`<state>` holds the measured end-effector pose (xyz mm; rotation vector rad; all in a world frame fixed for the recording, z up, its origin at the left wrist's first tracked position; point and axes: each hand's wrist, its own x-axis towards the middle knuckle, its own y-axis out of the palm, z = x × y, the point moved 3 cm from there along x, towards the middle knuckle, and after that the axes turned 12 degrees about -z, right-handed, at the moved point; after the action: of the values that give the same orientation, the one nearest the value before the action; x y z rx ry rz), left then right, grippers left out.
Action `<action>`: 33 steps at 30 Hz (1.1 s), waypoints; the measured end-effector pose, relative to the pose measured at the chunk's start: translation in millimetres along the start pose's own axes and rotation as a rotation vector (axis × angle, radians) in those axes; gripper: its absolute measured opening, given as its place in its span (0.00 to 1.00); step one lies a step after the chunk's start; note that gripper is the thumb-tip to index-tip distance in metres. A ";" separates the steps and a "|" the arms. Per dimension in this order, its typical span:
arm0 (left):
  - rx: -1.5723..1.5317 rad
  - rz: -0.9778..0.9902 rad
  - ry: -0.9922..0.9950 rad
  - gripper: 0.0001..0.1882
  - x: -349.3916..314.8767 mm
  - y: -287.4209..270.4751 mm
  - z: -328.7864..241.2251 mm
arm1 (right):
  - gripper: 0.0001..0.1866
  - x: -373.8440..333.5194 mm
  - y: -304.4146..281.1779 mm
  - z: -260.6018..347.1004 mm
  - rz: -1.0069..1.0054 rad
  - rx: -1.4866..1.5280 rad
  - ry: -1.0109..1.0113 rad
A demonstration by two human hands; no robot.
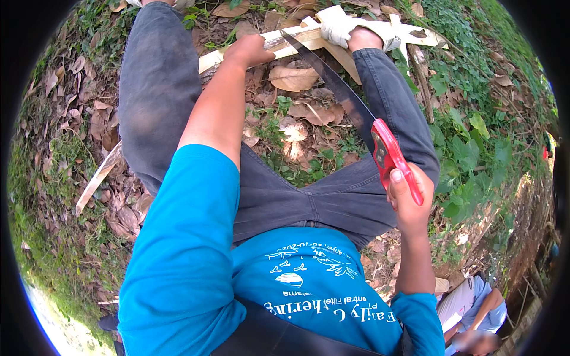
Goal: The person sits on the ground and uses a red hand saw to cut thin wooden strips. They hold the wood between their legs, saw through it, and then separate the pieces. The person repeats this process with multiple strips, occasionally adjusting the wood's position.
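My left hand is closed around a pale strip of split wood that lies across the ground at the top of the view. My right hand grips the red handle of a pruning saw, held in front of my right knee. Its long, dark, curved blade slants up and left, with the tip over the pale wood, just right of my left hand. I cannot tell whether the teeth touch the wood. My foot in a white shoe is at the strip's right end.
Dry leaves and low green plants cover the ground around my spread legs. More pale wood pieces lie beyond my right foot. Another split stick lies left of my left leg. A person in a blue shirt is at the lower right.
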<state>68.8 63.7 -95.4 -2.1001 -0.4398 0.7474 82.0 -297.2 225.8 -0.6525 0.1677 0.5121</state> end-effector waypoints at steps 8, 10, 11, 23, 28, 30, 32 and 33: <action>0.061 -0.126 -0.004 0.24 -15.2 -8.6 -13.2 | 0.15 40.9 46.3 -27.1 0.018 0.090 -0.016; 0.066 -0.130 -0.007 0.23 -15.8 -10.6 -13.1 | 0.15 43.9 47.3 -30.8 0.032 0.101 -0.018; 0.068 -0.131 -0.010 0.23 -16.7 -10.7 -12.6 | 0.15 44.1 47.3 -30.2 0.039 0.100 -0.013; 0.062 -0.111 -0.026 0.23 -10.6 -6.1 -5.8 | 0.15 12.8 19.1 -4.4 0.071 0.049 0.059; 0.067 -0.078 0.002 0.24 -10.1 -6.2 -10.1 | 0.15 6.0 21.9 3.9 0.047 0.057 0.071; 0.096 -0.054 0.002 0.27 -12.2 -5.2 -9.0 | 0.15 0.5 25.8 2.6 0.049 0.074 0.093; 0.128 -0.045 0.015 0.32 -13.0 -4.0 -14.4 | 0.14 -3.6 28.3 0.3 0.055 0.063 0.114; 0.116 -0.057 0.039 0.35 -11.6 -0.1 -17.4 | 0.13 -8.4 28.2 -3.0 0.045 0.058 0.105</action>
<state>71.2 47.0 -83.1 -1.9827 -0.4233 0.6821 60.5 -283.4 210.9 -0.6200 0.2962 0.5147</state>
